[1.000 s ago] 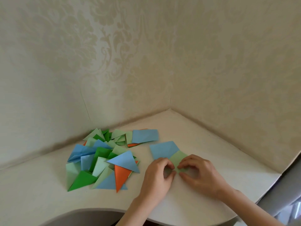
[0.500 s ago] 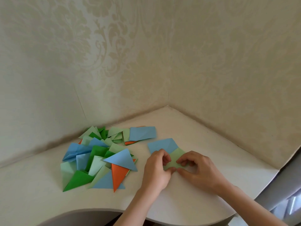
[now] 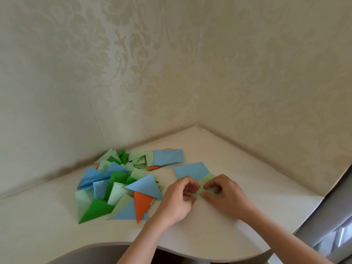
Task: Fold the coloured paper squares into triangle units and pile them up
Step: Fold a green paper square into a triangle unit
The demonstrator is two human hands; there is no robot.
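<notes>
A light green paper square [image 3: 206,181] is pinched by the left hand [image 3: 178,200] and right hand [image 3: 225,197], both grips curled on it, near the worktop's [image 3: 219,235] front edge; folded triangle units [image 3: 122,185] are piled toward its left.

A pale green paper square [image 3: 206,182] lies flat on the tabletop, pinched at its near edges in the grip of both hands — only its far part shows between the fingers. Just beyond the grip, touching the green sheet, lies a light blue square [image 3: 191,169], flat and creased. Left of the grip sprawls the pile of folded triangle units [image 3: 118,189] — blue, dark green, pale green, one orange [image 3: 142,205] — loosely overlapping.
</notes>
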